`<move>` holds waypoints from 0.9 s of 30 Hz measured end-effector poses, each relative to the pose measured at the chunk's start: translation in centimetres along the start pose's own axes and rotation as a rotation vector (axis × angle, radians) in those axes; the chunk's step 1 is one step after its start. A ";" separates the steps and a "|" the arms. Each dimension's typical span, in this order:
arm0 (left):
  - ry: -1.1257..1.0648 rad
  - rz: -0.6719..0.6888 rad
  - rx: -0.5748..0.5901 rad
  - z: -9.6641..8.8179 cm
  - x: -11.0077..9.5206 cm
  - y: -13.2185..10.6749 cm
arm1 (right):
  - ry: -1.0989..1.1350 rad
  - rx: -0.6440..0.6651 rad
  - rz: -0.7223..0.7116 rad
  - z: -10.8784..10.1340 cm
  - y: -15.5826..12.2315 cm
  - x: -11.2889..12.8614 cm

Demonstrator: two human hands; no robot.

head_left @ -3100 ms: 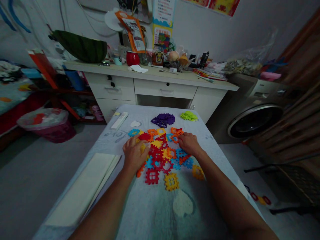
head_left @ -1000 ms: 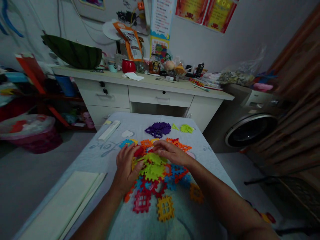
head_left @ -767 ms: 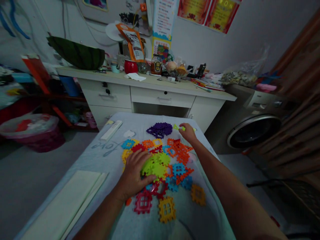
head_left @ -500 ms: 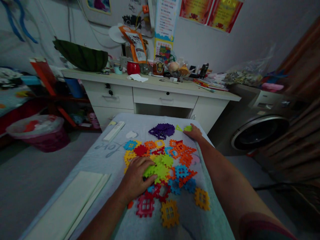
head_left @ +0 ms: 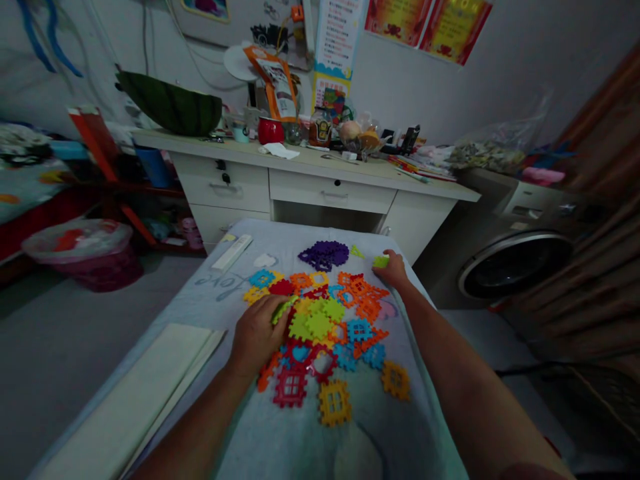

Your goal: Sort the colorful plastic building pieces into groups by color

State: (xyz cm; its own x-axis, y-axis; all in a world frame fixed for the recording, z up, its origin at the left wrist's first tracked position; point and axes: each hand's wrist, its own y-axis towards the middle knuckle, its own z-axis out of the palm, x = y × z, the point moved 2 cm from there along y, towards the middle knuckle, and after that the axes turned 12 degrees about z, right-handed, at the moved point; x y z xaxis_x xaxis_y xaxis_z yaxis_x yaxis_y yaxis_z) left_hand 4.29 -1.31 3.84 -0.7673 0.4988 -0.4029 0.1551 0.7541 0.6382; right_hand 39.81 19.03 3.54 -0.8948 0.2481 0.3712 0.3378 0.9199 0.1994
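Observation:
My left hand (head_left: pixel 256 332) is closed on a lime-green interlocking plastic piece (head_left: pixel 285 309), tilted up at the left side of the pile. Beside it, more lime-green pieces (head_left: pixel 319 320) lie on top of mixed red, orange, yellow and blue ones. At the table's far right, my right hand (head_left: pixel 393 271) has its fingers on another lime-green block piece (head_left: pixel 381 261). A small lime-green triangle piece (head_left: pixel 357 251) lies just left of that hand. Purple pieces (head_left: pixel 324 255) form a heap at the back. Nearest me are a yellow window piece (head_left: pixel 335 403) and a red window piece (head_left: pixel 291 387).
A cloth covers the table (head_left: pixel 200 300). White folded boards (head_left: pixel 135 393) lie along its left side, with a long white box (head_left: pixel 232 253) farther back. Behind stands a white desk (head_left: pixel 330 193) crowded with items; a washing machine (head_left: pixel 505 247) is at the right.
My left hand has lifted a lime-green piece from the pile and drawn it left. My right hand stays at the far right with its piece, shifted slightly toward me.

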 end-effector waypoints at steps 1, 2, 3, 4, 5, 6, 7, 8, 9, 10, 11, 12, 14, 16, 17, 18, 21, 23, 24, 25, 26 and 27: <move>-0.008 -0.028 -0.026 -0.2 0.0 0.0 | 0.012 0.000 0.008 -0.2 -0.4 -0.2; -0.016 -0.054 -0.052 -0.4 0.0 0.1 | 0.016 0.008 0.010 -0.5 -0.8 -0.4; -0.025 -0.080 -0.084 -0.6 0.0 0.1 | 0.013 0.022 0.006 -0.8 -1.3 -0.5; -0.039 -0.104 -0.108 -0.8 0.0 0.1 | 0.008 0.040 -0.002 -1.2 -1.7 -0.5; -0.054 -0.125 -0.137 -1.0 0.1 0.2 | 0.008 0.058 -0.012 -1.7 -2.2 -0.4; -0.070 -0.146 -0.164 -1.1 0.1 0.1 | 0.019 0.075 -0.026 -2.2 -2.8 -0.2; -0.087 -0.162 -0.188 -1.2 0.2 0.1 | 0.042 0.096 -0.046 -2.8 -3.5 0.2; -0.104 -0.176 -0.210 -1.3 0.3 0.1 | 0.081 0.124 -0.074 -3.4 -4.3 0.7; -0.120 -0.189 -0.228 -1.3 0.5 0.0 | 0.134 0.167 -0.116 -3.9 -5.3 1.3; -0.136 -0.199 -0.240 -1.3 0.6 -0.1 | 0.196 0.225 -0.169 -4.5 -6.4 2.1; -0.150 -0.208 -0.247 -1.2 0.7 -0.1 | 0.262 0.294 -0.229 -5.0 -7.6 3.0; -0.159 -0.217 -0.251 -1.1 0.8 -0.2 | 0.323 0.379 -0.291 -5.4 -8.9 3.9; -0.151 -0.221 -0.245 -1.0 1.0 -0.2 | 0.399 0.540 -0.392 -6.1 -11.6 5.8; -0.094 -0.191 -0.231 -1.1 0.8 -0.1 | 0.425 0.643 -0.483 -6.7 -14.0 7.4; -0.047 -0.171 -0.229 -1.2 0.6 0.0 | 0.431 0.664 -0.527 -6.8 -14.9 8.0; 0.004 -0.150 -0.231 -1.3 0.4 0.0 | 0.435 0.668 -0.567 -7.0 -15.7 8.4; 0.099 -0.068 -0.202 -1.5 -0.8 0.1 | 0.417 0.631 -0.639 -6.9 -17.0 8.7; 0.065 0.046 -0.075 -1.2 -1.9 0.1 | 0.373 0.602 -0.657 -6.6 -17.4 8.3; 0.041 0.101 0.006 -0.9 -2.4 0.1 | 0.351 0.588 -0.666 -6.4 -17.6 8.1; 0.024 0.146 0.088 -0.6 -2.9 0.0 | 0.329 0.577 -0.675 -6.2 -17.8 7.9; 0.009 0.176 0.158 -0.3 -3.3 -0.2 | 0.308 0.568 -0.682 -6.1 -18.1 7.7; -0.004 0.193 0.217 0.0 -3.6 -0.3 | 0.290 0.561 -0.684 -5.9 -18.3 7.6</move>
State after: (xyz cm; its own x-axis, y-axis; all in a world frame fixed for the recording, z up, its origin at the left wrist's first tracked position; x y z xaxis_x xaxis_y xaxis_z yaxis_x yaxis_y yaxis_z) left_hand 6.99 -3.37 5.12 -0.7083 0.6434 -0.2905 0.4277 0.7185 0.5485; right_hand 28.60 2.30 8.08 -0.7136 -0.4180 0.5622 -0.4943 0.8691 0.0187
